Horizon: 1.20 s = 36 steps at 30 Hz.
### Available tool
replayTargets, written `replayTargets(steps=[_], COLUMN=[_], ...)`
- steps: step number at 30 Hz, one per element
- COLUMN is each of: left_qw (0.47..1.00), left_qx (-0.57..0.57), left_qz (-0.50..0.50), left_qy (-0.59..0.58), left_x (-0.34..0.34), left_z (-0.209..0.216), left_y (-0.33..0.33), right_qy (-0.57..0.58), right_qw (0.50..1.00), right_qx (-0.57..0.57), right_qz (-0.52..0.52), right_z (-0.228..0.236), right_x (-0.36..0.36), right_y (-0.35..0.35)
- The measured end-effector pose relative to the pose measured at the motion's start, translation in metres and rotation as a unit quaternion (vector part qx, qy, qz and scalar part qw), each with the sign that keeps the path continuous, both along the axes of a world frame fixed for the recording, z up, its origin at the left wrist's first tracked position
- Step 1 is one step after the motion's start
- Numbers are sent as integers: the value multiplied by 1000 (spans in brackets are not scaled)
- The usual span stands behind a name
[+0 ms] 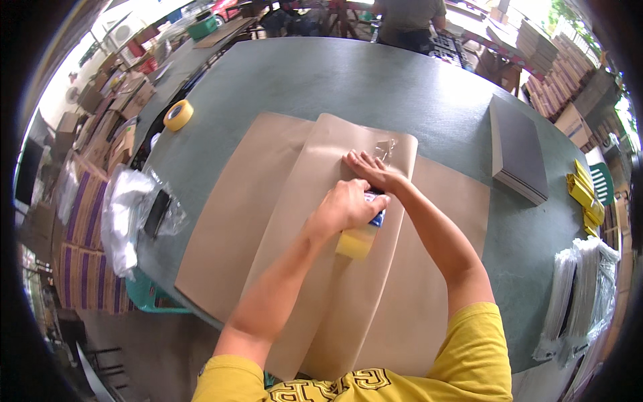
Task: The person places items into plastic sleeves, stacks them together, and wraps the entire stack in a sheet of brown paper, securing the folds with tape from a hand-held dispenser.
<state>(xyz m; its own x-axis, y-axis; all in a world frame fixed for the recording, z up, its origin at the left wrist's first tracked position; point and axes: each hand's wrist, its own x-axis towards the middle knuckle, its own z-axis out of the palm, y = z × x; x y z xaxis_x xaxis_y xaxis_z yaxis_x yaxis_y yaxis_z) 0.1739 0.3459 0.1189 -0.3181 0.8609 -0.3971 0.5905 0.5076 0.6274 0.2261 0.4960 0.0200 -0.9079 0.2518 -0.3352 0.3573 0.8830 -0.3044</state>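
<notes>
Brown kraft paper (221,194) covers the near middle of the table. Its middle part is folded over into a long flap (301,194) that runs toward my body. My left hand (345,206) is wrapped round a tape dispenser (357,242), blue at the top and yellow below, partly hidden by the hand and blurred. Just beyond it, my right hand (375,172) lies flat on the folded paper with its fingers stretched out. A shiny strip of clear tape (386,149) shows on the paper near its fingertips.
A yellow tape roll (178,115) stands at the table's left edge, above clear plastic bags (130,214). On the right are a dark flat stack (517,149), yellow folded material (586,194) and plastic-wrapped bundles (579,295). A person (410,23) is beyond the green table (281,74).
</notes>
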Motion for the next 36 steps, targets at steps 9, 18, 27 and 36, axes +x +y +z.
replayTargets(steps=[9,18,27,36], left_qw=[997,866,775,717], left_qx=[-72,-462,-537,-540], left_qz=[-21,-169,-325,-435], left_qy=[30,-86,-71,-78], left_x=[43,52,50,50], left_z=[13,3,-41,-59], left_y=[-149,-268,-219,-199], right_qy=[110,186,197,209], right_qw=[983,958,958,956], right_qx=[48,158,134,120], right_qz=[-139,-154,-157,-171], right_z=[-15,-16,-18,-14], right_x=[0,4,4,4], right_y=[-30,-48,-50,-46])
